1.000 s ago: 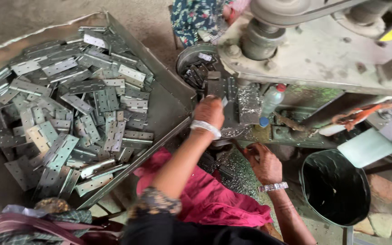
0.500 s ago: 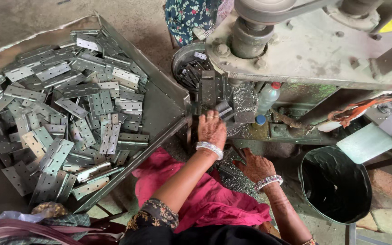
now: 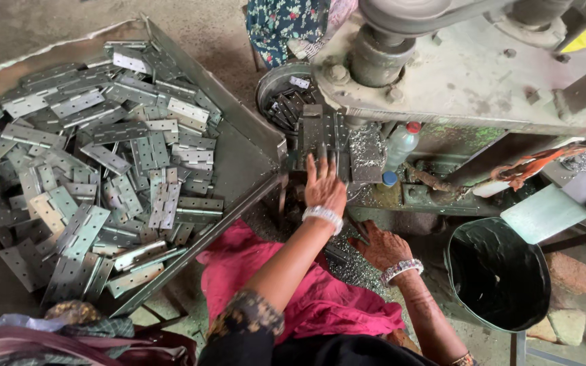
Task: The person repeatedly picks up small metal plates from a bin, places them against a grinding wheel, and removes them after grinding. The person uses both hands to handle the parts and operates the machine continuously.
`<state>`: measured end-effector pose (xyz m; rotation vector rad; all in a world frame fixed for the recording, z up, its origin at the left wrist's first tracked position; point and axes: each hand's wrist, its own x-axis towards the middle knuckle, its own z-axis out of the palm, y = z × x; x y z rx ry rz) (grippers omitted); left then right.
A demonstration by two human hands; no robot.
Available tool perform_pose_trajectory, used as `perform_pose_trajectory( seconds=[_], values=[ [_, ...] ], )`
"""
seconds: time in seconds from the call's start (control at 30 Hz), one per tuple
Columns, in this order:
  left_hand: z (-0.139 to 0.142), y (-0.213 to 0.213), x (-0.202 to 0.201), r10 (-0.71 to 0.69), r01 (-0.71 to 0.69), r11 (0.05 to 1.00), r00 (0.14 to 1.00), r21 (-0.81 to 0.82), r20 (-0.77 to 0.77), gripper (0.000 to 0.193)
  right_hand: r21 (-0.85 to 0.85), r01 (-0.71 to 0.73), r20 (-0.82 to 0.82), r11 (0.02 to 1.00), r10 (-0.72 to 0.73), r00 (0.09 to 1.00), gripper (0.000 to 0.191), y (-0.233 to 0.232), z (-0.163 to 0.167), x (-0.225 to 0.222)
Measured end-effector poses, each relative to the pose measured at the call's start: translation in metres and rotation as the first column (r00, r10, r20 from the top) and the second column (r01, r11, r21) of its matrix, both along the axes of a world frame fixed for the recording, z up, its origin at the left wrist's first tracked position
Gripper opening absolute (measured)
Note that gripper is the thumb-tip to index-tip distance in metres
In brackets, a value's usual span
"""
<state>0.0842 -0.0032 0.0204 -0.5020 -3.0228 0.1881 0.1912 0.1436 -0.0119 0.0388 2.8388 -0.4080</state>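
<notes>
My left hand point(image 3: 325, 184) is stretched forward with the fingers spread flat, the tips touching the grey hinge plate point(image 3: 323, 133) that sits upright in the fixture at the front of the drilling machine point(image 3: 469, 68). The hand is open against that plate rather than clamped on it (a white bangle rings the wrist). My right hand point(image 3: 382, 245) rests lower, down by my knee on the grit-strewn floor, fingers loosely spread and closed on nothing that I can see; a beaded bracelet sits at that wrist.

To my left lies the big metal tray point(image 3: 239, 142), tilted and heaped with flat grey hinges point(image 3: 96, 169), many of them opened out so their screw holes show. Just behind the fixture is a round tin point(image 3: 272, 85) holding a few darker pieces. A clear plastic bottle point(image 3: 400, 146) with a red cap stands just right of the fixture, beside a drift of metal shavings point(image 3: 367, 146). Farther right, a black bucket point(image 3: 498, 274) stands on the floor, well apart from both hands. My pink cloth point(image 3: 266, 271) covers my lap between the tray and the right hand. At the top edge, someone else's flower-patterned garment point(image 3: 283, 27) shows behind the tin.
</notes>
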Motion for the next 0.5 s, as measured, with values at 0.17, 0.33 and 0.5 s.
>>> perform_pose_trajectory(
  seconds=[0.17,0.33,0.5],
  values=[
    [0.007,0.013,-0.021,0.072,-0.071,0.997,0.992,-0.007,0.105,0.041,0.043,0.008,0.023,0.999,-0.009,1.000,0.068,0.005,0.002,-0.009],
    [-0.007,0.017,-0.032,0.084,-0.083,0.995,0.996,-0.049,0.012,0.048,0.033,0.104,0.083,0.994,-0.106,0.991,0.056,0.017,-0.051,-0.009],
    [-0.022,0.014,-0.017,0.075,-0.075,0.986,0.997,0.149,0.001,0.051,-0.095,0.130,-0.097,0.987,-0.139,0.986,0.047,0.021,-0.119,0.019]
  ],
)
